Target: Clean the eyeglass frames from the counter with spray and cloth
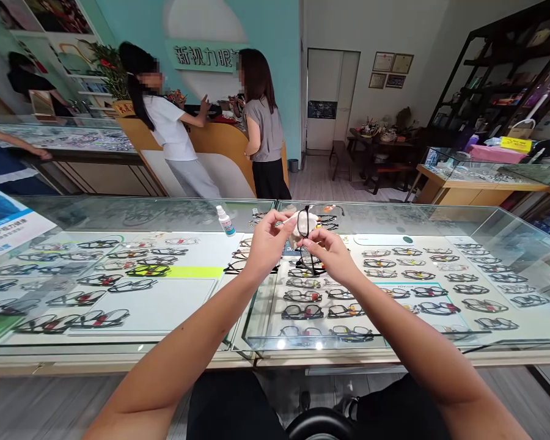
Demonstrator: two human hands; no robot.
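Observation:
Above the glass counter, both my hands hold up a pair of dark-framed eyeglasses [307, 260], turned so that one lens is above the other. My left hand [271, 241] is closed, its thumb and fingers pinching a white cloth [313, 223] at the upper lens. The fingers of my right hand [329, 252] are closed on the frame near its middle. One temple arm sticks out to the upper right. A small white spray bottle [225, 221] with a blue-and-pink label stands on the glass, left of my hands.
Rows of eyeglasses [302, 311] lie inside the glass display case [174, 347] below my arms. A printed sign [9, 223] stands at the left. Two people [176, 125] [262, 116] stand at a curved desk beyond the counter; another person's arm [18, 140] shows at far left.

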